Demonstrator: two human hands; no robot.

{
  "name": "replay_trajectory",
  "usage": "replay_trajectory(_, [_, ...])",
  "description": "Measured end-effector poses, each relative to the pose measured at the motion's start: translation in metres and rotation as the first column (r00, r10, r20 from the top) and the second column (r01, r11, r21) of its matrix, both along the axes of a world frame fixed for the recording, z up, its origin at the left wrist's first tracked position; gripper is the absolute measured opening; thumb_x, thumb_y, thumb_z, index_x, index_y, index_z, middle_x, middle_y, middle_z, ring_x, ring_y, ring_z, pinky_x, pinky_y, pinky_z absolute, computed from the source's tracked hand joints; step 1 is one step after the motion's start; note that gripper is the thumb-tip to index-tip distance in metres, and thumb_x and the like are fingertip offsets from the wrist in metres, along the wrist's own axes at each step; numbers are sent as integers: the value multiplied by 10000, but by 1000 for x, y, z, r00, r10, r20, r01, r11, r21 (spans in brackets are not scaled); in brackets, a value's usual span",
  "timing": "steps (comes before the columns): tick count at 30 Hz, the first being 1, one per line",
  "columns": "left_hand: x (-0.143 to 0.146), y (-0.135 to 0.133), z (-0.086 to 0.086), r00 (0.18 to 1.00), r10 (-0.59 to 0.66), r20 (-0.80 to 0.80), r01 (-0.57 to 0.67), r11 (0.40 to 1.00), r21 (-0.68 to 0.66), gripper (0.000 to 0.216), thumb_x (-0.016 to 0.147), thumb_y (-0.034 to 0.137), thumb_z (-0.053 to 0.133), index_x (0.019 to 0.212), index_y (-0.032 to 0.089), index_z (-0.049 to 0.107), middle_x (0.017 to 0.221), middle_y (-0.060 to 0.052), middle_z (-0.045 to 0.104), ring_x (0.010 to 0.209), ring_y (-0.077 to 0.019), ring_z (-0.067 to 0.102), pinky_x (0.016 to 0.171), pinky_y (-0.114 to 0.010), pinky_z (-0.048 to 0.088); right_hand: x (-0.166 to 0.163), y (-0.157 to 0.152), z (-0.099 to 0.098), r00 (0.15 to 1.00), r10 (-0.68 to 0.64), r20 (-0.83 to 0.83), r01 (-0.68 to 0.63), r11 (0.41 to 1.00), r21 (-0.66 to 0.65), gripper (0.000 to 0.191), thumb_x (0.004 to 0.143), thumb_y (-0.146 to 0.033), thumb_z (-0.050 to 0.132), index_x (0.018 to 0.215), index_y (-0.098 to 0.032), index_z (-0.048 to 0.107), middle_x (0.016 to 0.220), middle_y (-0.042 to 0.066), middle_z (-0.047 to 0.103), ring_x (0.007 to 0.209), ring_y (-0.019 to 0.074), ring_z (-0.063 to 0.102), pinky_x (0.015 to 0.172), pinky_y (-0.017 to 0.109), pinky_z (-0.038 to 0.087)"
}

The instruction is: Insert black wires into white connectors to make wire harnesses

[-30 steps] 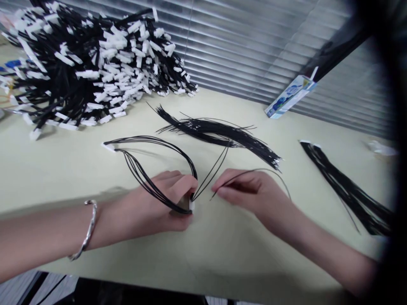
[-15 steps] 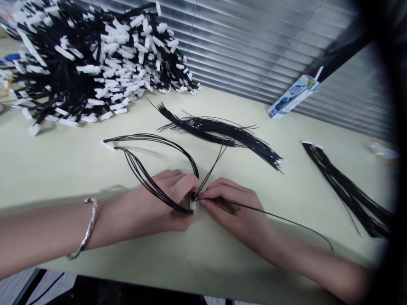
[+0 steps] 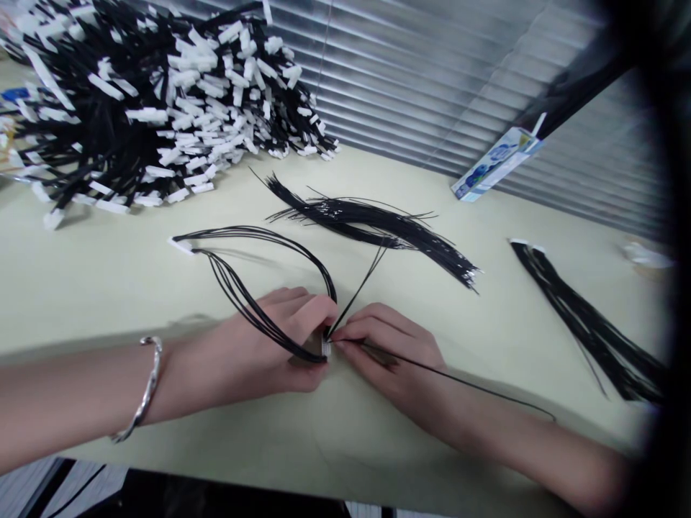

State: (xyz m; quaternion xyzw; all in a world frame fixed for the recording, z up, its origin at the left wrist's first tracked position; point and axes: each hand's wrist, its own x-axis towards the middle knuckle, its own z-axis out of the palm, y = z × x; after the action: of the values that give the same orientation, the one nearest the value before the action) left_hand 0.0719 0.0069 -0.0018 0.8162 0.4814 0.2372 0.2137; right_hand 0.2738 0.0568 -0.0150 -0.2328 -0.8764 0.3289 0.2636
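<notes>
My left hand (image 3: 270,345) is closed on a small white connector (image 3: 325,348), pinched between thumb and fingers. Black wires (image 3: 253,266) loop from it over the table to a second white connector (image 3: 181,246). My right hand (image 3: 389,356) pinches a single black wire (image 3: 475,385) with its tip right at the held connector; the wire trails off to the right across the table. Two more thin wires run from the connector up to a loose bundle of black wires (image 3: 378,226).
A big heap of finished black harnesses with white connectors (image 3: 145,101) fills the back left. Another black wire bundle (image 3: 588,324) lies at the right. A small blue-and-white carton (image 3: 494,164) leans against the window blinds. The pale table's front edge (image 3: 216,471) runs below my arms.
My right hand has moved left with the single wire and brought its tip up to the connector in my left hand. The left hand has stayed still.
</notes>
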Motion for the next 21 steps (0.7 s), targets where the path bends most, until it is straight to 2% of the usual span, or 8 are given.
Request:
replay_trajectory(6, [1, -2, 5, 999, 13, -41, -15, 999, -47, 200, 755, 111, 536, 935, 161, 463, 870, -52, 585, 803, -174, 535, 733, -300, 434, 2, 1, 0, 992, 127, 29, -130, 977, 167, 237, 899, -62, 495, 1083, -187, 579, 967, 45, 610, 895, 152, 528, 778, 307, 487])
replay_trajectory(14, [1, -3, 7, 1000, -7, -27, 6, 1000, -26, 185, 754, 105, 524, 916, 165, 457, 866, -48, 582, 790, -166, 540, 728, -294, 438, 0, 3, 0, 989, 143, 39, -147, 979, 144, 254, 914, -55, 440, 1082, -199, 562, 969, 49, 591, 901, 163, 501, 778, 319, 487])
replay_trajectory(21, [1, -1, 6, 1000, -3, -18, 2, 999, -37, 182, 762, 116, 535, 919, 164, 456, 869, -49, 580, 795, -167, 539, 734, -296, 432, 1, 6, 1, 985, 160, 72, -171, 966, 195, 281, 901, -22, 403, 1078, -168, 564, 949, 70, 590, 882, 179, 482, 763, 331, 475])
